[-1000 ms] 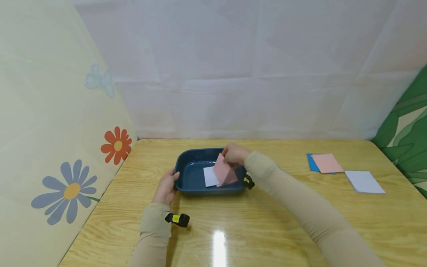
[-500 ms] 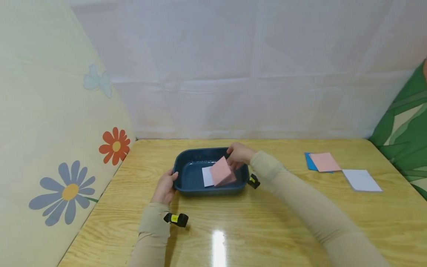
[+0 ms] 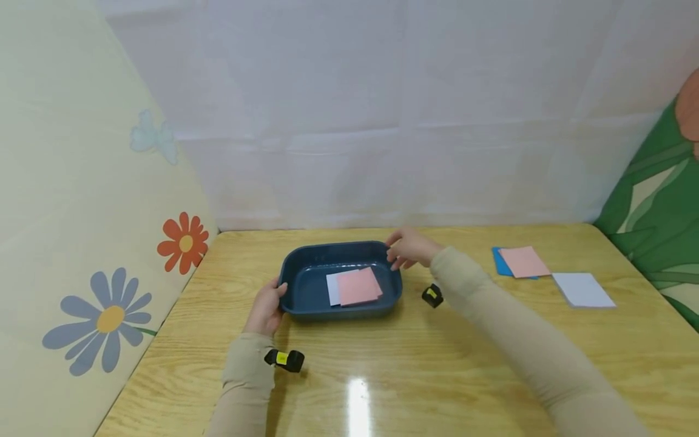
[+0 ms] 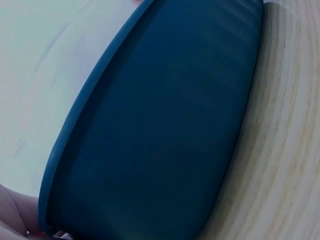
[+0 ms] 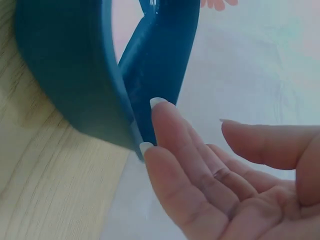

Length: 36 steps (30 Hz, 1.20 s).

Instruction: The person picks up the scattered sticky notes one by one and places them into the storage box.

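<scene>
On the table (image 3: 415,364) of glossy, yellowish wood grain, the head view shows a dark blue, round-cornered rectangular dish (image 3: 312,285). In it lie a square pink sheet (image 3: 358,287), over a second pink sheet (image 3: 378,282), and a partly covered square white sheet (image 3: 332,290); this part of the work looks done, with nothing held above them. Outside, to the right, remain a pink square (image 3: 525,262) overlapping a blue square (image 3: 499,264), and a thick white square stack (image 3: 584,290) just beside; whether these also belong in the dish, I cannot tell. Behind is a creased, pale cloth backdrop (image 3: 404,109), flanked by a cream panel with painted flowers (image 3: 82,200) and a green leaf panel (image 3: 666,200).

In the left wrist view, the dish's outer wall fills the middle; the left hand (image 4: 15,215) grips it at the rim.

In the right wrist view, the right hand (image 5: 235,185) holds nothing, fingers loosely extended, thumb apart, fingertips at the dish's rim; contact is unclear.
</scene>
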Motion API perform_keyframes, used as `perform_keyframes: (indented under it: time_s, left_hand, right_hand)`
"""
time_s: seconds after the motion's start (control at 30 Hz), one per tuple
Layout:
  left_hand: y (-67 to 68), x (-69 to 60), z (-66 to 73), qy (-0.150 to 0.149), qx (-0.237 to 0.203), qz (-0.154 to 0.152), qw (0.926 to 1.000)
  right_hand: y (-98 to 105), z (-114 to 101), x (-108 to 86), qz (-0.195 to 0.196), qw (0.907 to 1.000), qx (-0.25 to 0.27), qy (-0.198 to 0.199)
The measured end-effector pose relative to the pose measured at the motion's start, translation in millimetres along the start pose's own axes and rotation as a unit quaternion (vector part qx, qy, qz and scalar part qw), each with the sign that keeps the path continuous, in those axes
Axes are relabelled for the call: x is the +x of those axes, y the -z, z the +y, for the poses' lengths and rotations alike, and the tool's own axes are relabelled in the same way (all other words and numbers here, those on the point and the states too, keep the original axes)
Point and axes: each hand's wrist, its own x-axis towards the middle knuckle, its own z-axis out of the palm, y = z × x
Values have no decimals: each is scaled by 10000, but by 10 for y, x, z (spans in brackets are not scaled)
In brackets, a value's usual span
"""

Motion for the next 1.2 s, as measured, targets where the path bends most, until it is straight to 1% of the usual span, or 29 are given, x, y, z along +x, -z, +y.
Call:
perform_keyframes:
  time_s: [0.1, 0.3, 0.5, 0.73, 0.93, 1.07, 1.2]
  left_hand:
    - [14, 9, 2, 22, 14, 11, 10000]
    - [14, 22, 31, 105, 96, 47, 9999]
    - [-15, 26, 68, 140, 398, 72, 9991]
    - [-12, 49, 110, 30, 763, 157, 9970]
    - [6, 97, 144, -75, 799, 197, 9966]
    - [-20, 103, 159, -234, 871, 217, 9957]
    - [-29, 94, 158, -249, 885, 281, 9954]
  right_hand:
    - [47, 35, -31, 59, 10000, 61, 50]
    - [116, 107, -78, 218, 9994, -74, 265]
    - [200, 202, -149, 252, 9990, -227, 306]
    - [310, 320, -226, 295, 9985, -345, 299]
    - [371, 402, -305, 268, 9980, -456, 335]
    - [392, 455, -364, 303, 9977, -503, 352]
    - [401, 522, -387, 357, 9972, -565, 326]
